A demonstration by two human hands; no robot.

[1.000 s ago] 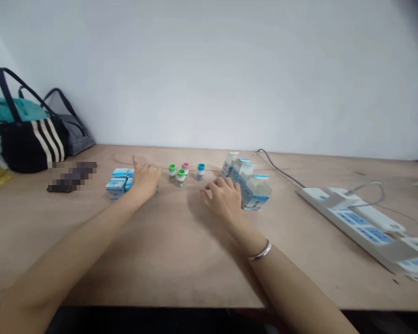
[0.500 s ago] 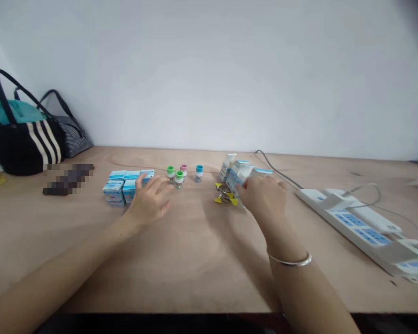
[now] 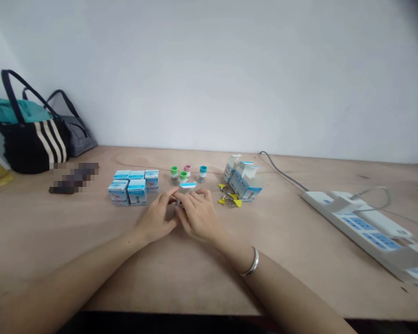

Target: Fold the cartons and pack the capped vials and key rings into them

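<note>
Two bare hands meet at the middle of a wooden table (image 3: 55,241), fingers curled together around a small white carton (image 3: 188,186) with a blue stripe along its top edge. The carton stands roughly upright, its long axis pointing up from the table, though the fingers hide most of it and its exact tilt is hard to tell. The left hand (image 3: 155,220) grips it from the near left side, and the right hand (image 3: 198,217) from the right, with a bangle (image 3: 252,262) on that wrist. Just beyond the hands stand three small vials (image 3: 188,174) with green, pink and blue caps. To the left sit blue-and-white boxes (image 3: 136,188); to the right, more cartons (image 3: 244,182) beside a yellow-and-metal clip (image 3: 230,198).
</note>
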